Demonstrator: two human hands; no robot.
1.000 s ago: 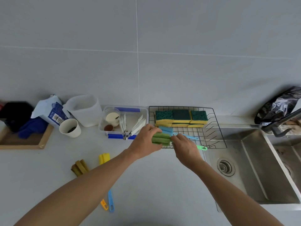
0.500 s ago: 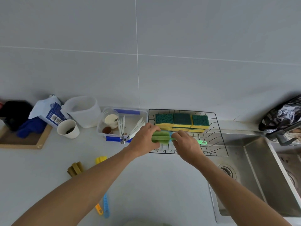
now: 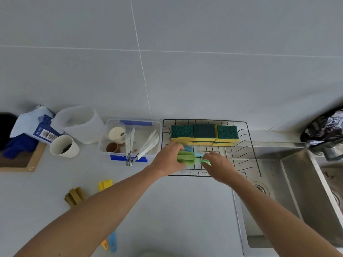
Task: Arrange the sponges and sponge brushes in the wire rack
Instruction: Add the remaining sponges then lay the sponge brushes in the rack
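Grey tiled wall backs a pale counter [image 3: 167,210]. At centre, left hand [image 3: 168,159] grips the green sponge brush [image 3: 185,157] head over the wire rack [image 3: 248,134]; right hand [image 3: 220,166] pinches its handle. Scrub sponges [image 3: 204,133] line the rack's rear. Left, a blue-printed bag [image 3: 39,127], writing unreadable.

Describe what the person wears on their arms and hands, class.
Nothing shows on either: both forearms are bare up to the picture's edge, with no sleeves in view. The left hand and right hand carry no gloves, and no rings, watch or bracelets are visible.
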